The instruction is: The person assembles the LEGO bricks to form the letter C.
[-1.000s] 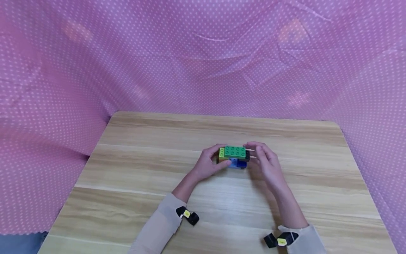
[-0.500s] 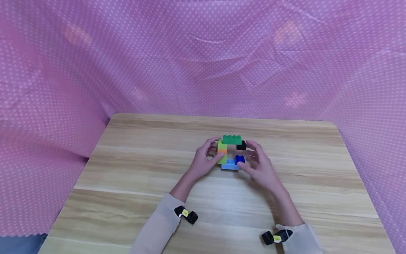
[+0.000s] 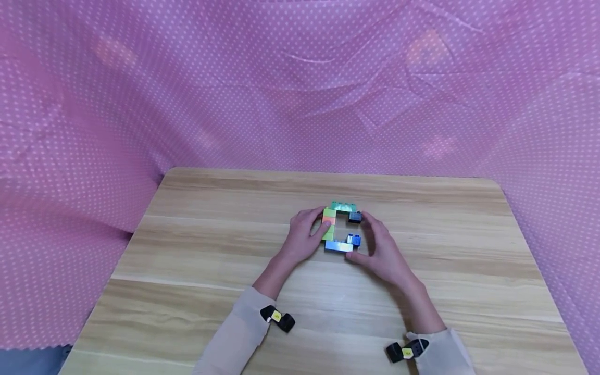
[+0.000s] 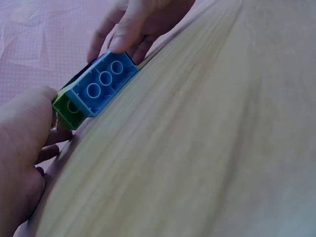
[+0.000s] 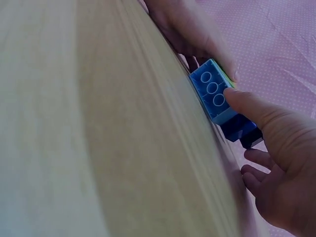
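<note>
A C-shaped build of toy building bricks lies tipped on its side at the table's middle, its opening facing right in the head view. Its left column is lime [image 3: 330, 234] and orange bricks, with a green brick [image 3: 344, 207] along the far side. A light blue brick [image 3: 338, 246] forms the near side, hollow underside towards me. Dark blue [image 3: 353, 240] and black [image 3: 355, 217] bricks sit at the right ends. My left hand [image 3: 300, 237] grips the column, thumb on top. My right hand [image 3: 386, 260] spans the right side, thumb against the light blue brick [image 5: 211, 89], index finger beside the black one.
The wood-grain table [image 3: 197, 312] extends around both hands. A pink dotted curtain [image 3: 300, 104] hangs behind and along its sides. Black wrist devices [image 3: 277, 317] sit on both beige sleeves.
The brick build has tipped backwards from upright onto its side, so its inner gap faces up. My right hand has come in, its thumb moving round to the light blue brick.
</note>
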The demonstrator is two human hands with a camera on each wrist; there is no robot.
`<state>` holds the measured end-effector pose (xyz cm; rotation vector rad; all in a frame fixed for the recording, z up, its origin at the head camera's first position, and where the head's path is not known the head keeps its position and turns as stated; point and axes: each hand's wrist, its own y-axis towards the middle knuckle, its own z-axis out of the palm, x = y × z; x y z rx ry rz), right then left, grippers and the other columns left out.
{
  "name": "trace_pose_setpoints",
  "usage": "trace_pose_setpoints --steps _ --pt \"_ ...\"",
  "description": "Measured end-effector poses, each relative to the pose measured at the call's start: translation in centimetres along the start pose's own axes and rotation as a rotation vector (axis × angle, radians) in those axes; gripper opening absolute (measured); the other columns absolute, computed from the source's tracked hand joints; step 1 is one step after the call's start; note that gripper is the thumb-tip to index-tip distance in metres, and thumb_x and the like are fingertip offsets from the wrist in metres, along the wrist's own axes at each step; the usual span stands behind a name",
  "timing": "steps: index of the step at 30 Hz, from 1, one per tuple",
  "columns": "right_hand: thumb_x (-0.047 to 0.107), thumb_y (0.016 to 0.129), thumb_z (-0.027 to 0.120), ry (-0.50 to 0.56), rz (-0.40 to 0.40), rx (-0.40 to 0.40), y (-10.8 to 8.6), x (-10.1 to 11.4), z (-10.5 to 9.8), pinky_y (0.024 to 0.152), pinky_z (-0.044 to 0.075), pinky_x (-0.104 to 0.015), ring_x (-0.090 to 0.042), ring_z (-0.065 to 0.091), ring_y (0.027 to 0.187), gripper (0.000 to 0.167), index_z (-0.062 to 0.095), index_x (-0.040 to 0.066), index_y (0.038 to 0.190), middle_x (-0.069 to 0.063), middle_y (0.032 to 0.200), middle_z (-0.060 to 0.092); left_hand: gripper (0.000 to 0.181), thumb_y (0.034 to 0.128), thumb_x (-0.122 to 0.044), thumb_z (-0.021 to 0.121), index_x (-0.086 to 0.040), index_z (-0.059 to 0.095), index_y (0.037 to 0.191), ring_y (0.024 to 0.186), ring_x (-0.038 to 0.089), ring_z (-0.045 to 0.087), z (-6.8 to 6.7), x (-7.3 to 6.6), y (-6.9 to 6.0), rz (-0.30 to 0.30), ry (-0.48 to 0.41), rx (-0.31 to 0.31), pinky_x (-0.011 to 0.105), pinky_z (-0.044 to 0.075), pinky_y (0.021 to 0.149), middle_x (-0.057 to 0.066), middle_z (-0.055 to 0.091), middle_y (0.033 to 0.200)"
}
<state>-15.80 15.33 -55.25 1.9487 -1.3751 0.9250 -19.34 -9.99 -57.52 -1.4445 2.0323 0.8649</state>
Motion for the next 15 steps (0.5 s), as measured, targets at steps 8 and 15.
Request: trace_pose_setpoints --steps 8,15 --pt "0.044 0.087 0.088 -0.022 -0.01 0.023 -0.31 -0.28 0.02 0.125 0.028 -0.061 -0.037 0.032 0.155 0.103 0.03 0.013 0.167 -0.016 0.167 0.037 0.059 0.109 -0.05 0.053 -0.006 0.059 0.148 0.143 0.027 0.046 -0.04 -0.42 -0.13 -0.003 0.055 -0.012 0.053 0.031 0.121 0.008 0.056 0.15" --pt "0.047 0.09 0.085 -0.004 -0.007 0.044 -0.43 -0.34 0.12 0.126 0.026 -0.06 -0.035 0.029 0.157 0.098 0.031 0.017 0.166 -0.012 0.168 0.036 0.059 0.109 -0.051 0.053 -0.007 0.059 0.148 0.145 0.025 0.044 0.02 -0.31 -0.31 -0.042 0.087 -0.011 0.052 0.027 0.125 0.005 0.052 0.152"
